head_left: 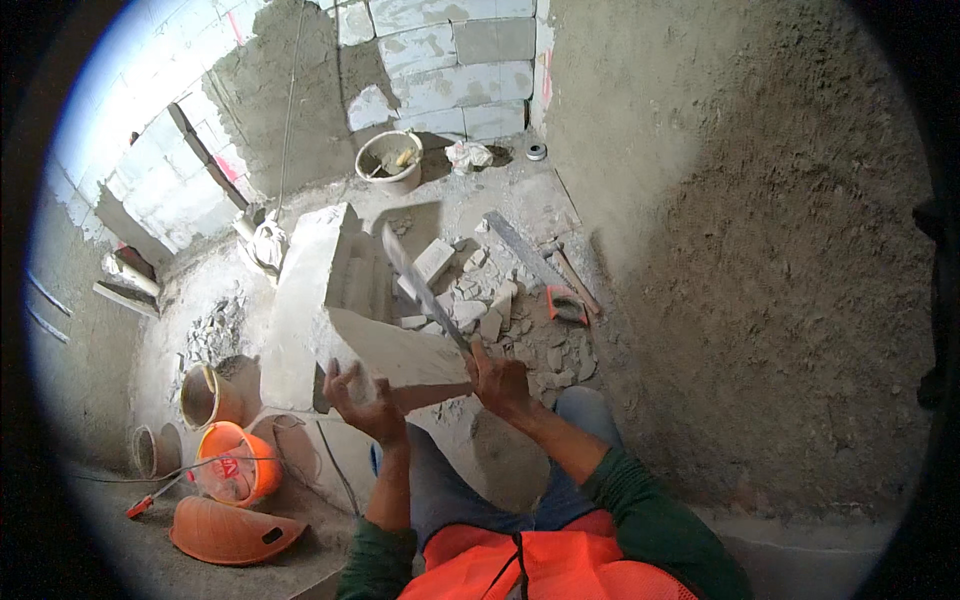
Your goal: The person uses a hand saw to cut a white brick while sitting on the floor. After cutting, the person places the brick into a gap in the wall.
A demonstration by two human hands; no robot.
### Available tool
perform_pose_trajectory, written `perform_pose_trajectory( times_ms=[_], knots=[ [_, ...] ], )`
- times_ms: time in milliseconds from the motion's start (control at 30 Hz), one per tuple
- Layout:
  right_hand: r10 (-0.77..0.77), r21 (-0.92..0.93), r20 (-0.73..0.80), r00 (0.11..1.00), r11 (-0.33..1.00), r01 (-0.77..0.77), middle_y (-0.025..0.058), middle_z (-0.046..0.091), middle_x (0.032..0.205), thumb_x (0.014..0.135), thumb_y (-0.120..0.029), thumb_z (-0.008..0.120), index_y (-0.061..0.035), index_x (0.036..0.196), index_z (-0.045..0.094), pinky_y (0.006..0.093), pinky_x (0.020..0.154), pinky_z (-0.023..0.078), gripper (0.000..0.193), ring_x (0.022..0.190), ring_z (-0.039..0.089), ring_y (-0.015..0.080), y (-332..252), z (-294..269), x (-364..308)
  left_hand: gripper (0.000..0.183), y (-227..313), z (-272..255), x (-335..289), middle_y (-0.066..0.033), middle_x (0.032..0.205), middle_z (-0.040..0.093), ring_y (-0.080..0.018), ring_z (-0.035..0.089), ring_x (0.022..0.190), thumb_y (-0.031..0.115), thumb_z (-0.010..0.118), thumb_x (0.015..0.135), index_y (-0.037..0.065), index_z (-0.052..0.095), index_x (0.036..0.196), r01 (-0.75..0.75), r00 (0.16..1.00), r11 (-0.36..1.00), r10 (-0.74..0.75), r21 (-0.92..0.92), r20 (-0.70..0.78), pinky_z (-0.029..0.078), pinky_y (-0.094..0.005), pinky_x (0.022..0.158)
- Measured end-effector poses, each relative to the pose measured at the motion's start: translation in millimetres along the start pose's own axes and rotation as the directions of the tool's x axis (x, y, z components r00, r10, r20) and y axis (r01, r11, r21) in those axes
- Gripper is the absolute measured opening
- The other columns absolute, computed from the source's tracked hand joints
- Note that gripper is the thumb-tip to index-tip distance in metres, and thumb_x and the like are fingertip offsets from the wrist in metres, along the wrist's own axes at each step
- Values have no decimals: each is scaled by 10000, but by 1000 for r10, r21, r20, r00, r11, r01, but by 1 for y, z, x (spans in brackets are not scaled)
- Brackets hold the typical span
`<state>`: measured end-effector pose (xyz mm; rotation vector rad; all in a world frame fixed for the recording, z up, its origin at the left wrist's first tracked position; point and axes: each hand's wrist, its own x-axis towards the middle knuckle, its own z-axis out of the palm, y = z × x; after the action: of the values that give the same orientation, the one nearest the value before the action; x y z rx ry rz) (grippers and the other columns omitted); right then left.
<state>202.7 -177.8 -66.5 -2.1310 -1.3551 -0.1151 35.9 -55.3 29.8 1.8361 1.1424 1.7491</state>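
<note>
My right hand (500, 383) is wrapped round the handle end of a machete (415, 278), whose long blade points up and away to the left. The blade slants over a pale grey aerated concrete block (395, 345) just in front of me. Beside the near left end of that block is my left hand (365, 405), fingers spread and holding nothing; whether it touches the block I cannot tell. Another pale block (300, 285) stands to the left, running away from me. Broken block pieces (470, 312) lie beyond and to the right of the machete.
A handsaw (522, 248) and a wooden-handled hammer (576, 280) lie to the right of the rubble. At the back stands a white bucket (403, 182) of mortar. An orange bucket (265, 475), another bucket (228, 400) and an orange tub (235, 530) are at left. A rough wall (800, 300) rises at right.
</note>
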Motion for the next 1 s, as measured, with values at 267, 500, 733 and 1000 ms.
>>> perform_pose_trajectory(
  times_ms=[267, 500, 733, 1000],
  knots=[
    [-58, -228, 232, 971, 967, 112, 122, 567, 515, 979, -254, 538, 9, 1238, 554, 423, 418, 459, 369, 427, 582, 277, 12, 8, -32, 636, 1, 9, 11, -196, 1348, 528, -355, 471, 1284, 591, 727, 810, -2, 650, 1028, 37, 999, 993, -34, -110, 24, 360, -507, 1076],
    [62, 43, 129, 990, 997, -68, 165, 664, 733, 1022, -299, 471, -8, 1230, 540, 464, 484, 492, 364, 594, 645, 349, 13, 3, -18, 393, -5, 9, 20, -207, 1341, 518, -356, 489, 1265, 301, 762, 840, -4, 630, 1051, 53, 997, 998, -50, -44, 54, 384, -503, 1083],
    [115, -42, 441, 890, 993, -107, 199, 678, 865, 1016, -253, 477, 11, 1133, 552, 437, 494, 500, 298, 615, 647, 358, 14, 0, -30, 293, -12, 32, 55, -205, 1373, 463, -317, 506, 1255, 124, 727, 830, -30, 595, 1042, 265, 964, 913, -247, -309, 98, 441, -425, 1036],
    [13, 9, 19, 1000, 1000, -13, 143, 643, 635, 997, -278, 493, -26, 1224, 566, 425, 475, 497, 347, 541, 637, 323, 6, -7, -14, 289, -49, 36, 81, -189, 1308, 535, -321, 495, 1259, 147, 710, 844, -29, 620, 1055, 297, 952, 946, -282, -132, 122, 369, -424, 1070]
  ],
)
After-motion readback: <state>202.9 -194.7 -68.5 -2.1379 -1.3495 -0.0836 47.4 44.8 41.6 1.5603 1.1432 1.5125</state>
